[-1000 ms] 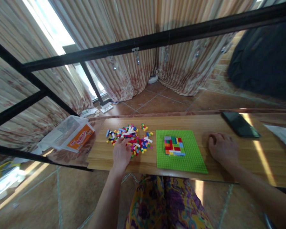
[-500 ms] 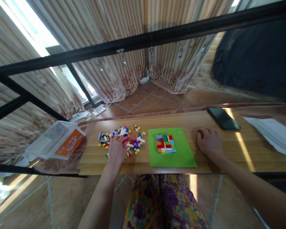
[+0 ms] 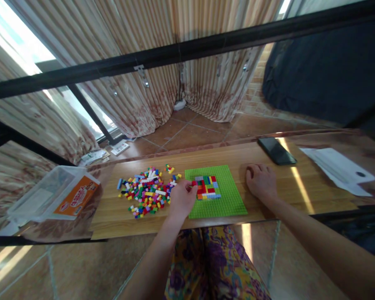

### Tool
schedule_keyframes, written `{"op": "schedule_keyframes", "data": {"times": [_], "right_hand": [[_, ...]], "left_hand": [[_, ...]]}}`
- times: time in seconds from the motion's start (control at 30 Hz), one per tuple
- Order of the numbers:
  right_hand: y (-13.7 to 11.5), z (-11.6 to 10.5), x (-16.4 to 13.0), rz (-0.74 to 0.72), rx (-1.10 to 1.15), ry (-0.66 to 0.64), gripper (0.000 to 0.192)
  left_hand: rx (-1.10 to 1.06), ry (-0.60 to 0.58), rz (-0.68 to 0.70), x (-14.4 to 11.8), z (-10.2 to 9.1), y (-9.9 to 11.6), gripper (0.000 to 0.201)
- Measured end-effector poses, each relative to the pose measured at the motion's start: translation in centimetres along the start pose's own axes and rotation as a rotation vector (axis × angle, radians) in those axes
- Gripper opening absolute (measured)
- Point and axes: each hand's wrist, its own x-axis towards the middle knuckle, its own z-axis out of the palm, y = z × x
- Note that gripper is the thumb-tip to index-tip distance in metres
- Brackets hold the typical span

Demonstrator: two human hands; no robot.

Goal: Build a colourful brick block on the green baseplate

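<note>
My left hand (image 3: 180, 199) is at the left edge of the green baseplate (image 3: 231, 202), its fingertips pinching a red brick (image 3: 194, 183). That brick is close against the left side of a block of coloured bricks (image 3: 210, 191) built on the plate; I cannot tell whether it touches. My fingers hide part of this side. Right of the plate, my right hand (image 3: 262, 182) rests on the wooden table (image 3: 108, 218) with its fingers curled in and nothing visible in them. A pile of loose coloured bricks (image 3: 148, 193) spreads over the table left of my left hand.
A clear plastic box (image 3: 46, 196) with an orange label stands at the far left. Behind my right hand lies a black phone (image 3: 277, 151), with white papers (image 3: 337, 168) farther right. A dark metal bar (image 3: 162, 57) crosses beyond the table, before striped curtains (image 3: 137, 25).
My left hand has moved right from the brick pile to the baseplate, carrying the red brick. My right hand stays resting on the table. The whole view has shifted slightly.
</note>
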Motion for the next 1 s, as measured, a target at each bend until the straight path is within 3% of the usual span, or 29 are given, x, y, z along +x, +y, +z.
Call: {"op": "schedule_keyframes", "data": {"times": [0.4,0.7,1.0], "right_hand": [[0.1,0.1,0.1,0.002,-0.005,-0.001,0.033],[0.0,-0.1,0.2,0.005,-0.002,-0.032,0.032],[0.0,0.0,0.0,-0.001,0.015,0.002,0.033]], "left_hand": [[0.093,-0.027,-0.053,1.4,2.3,1.3,0.019],[0.073,-0.081,-0.005,1.2,1.7,1.3,0.024],[-0.009,-0.052,-0.026,1.3,2.1,0.9,0.017]]}}
